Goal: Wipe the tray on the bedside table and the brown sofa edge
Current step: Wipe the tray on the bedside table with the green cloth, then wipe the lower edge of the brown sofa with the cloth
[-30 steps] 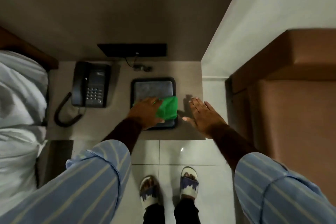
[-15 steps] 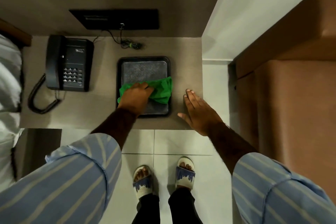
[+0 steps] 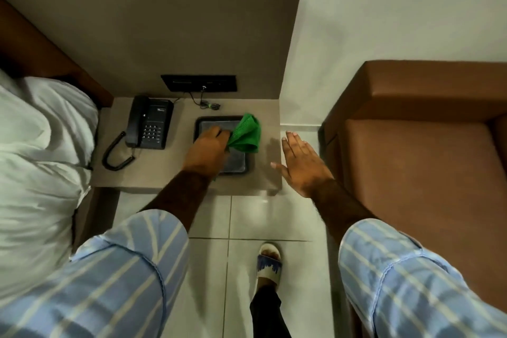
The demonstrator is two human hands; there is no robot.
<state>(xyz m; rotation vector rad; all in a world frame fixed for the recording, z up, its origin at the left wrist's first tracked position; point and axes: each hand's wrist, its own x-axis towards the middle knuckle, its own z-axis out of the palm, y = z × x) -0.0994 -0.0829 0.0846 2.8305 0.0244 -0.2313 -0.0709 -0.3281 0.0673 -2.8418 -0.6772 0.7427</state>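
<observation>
The left hand (image 3: 210,149) grips a green cloth (image 3: 245,133) over the tray (image 3: 238,167) near the bench's (image 3: 164,170) right edge. The right hand (image 3: 300,163) is flat, fingers spread, holding nothing.

On the desk (image 3: 153,173), the telephone (image 3: 149,125) lies at 9 o'clock of the tray (image 3: 201,123); the sofa (image 3: 417,151) stands at 3 o'clock, the bed (image 3: 41,145) beyond the telephone.

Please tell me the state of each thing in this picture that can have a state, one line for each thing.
left hand: closed on the green cloth
right hand: open, flat, empty
green cloth: bunched, over the tray's right part
tray: flat on the bedside table, nothing standing on it
telephone: handset on its cradle
</observation>
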